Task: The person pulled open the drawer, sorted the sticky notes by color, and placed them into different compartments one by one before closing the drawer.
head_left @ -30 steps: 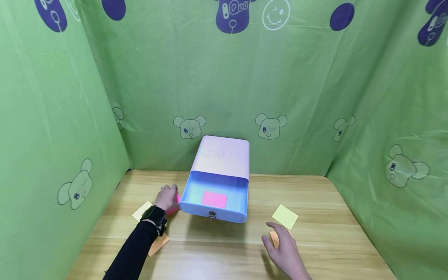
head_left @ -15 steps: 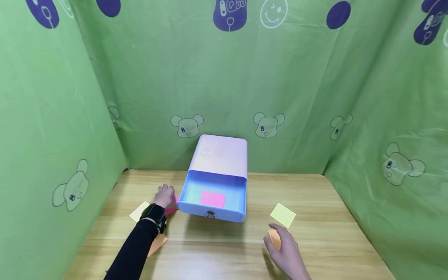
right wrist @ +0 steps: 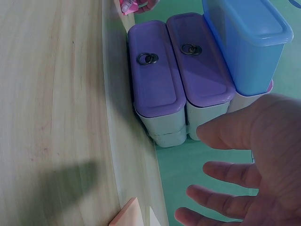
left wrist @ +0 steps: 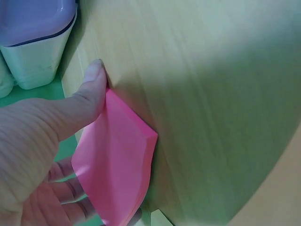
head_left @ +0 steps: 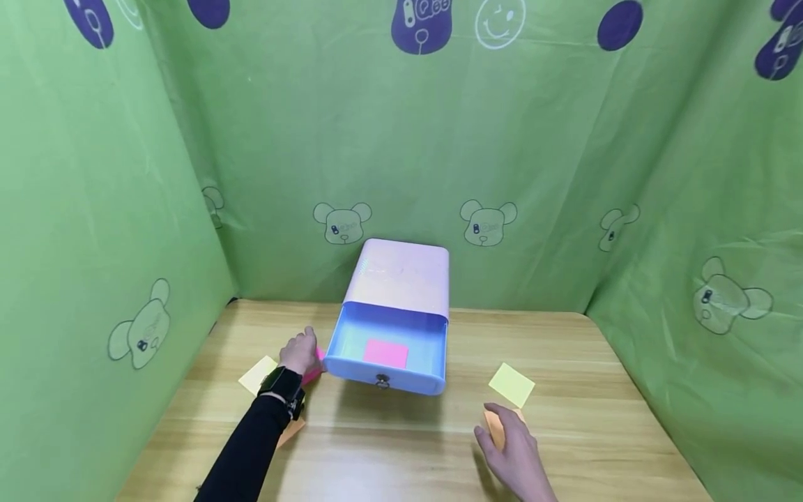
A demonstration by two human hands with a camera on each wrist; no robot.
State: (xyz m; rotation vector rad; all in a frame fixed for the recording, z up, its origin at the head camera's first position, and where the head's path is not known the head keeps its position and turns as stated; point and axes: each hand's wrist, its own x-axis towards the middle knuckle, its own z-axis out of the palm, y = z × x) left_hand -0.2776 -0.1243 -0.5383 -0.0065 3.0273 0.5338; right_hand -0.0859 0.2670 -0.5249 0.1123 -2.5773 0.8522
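Observation:
My left hand (head_left: 297, 353) grips a pink sticky note pad (left wrist: 115, 155) to the left of the drawer box (head_left: 401, 275); the thumb lies along its edge and the fingers are behind it. The box's blue top drawer (head_left: 392, 383) is pulled out, and a pink sticky note pad (head_left: 385, 353) lies inside. My right hand (head_left: 517, 457) hovers with relaxed, spread fingers at the right, holding nothing. It partly hides an orange sticky note pad (head_left: 494, 427). Just beyond that lies a yellow sticky note pad (head_left: 511, 385).
Two purple drawers, a lower one (right wrist: 157, 70) and a middle one (right wrist: 200, 61), are closed and have ring pulls. Left of the box lie a cream sticky note pad (head_left: 256, 374) and an orange one (head_left: 291, 431), partly behind the forearm. Green curtains (head_left: 401, 139) surround the wooden table (head_left: 401, 460).
The head view shifts slightly. My left hand keeps its grip on the pink pad beside the drawer with little movement, and my right hand stays over the orange pad.

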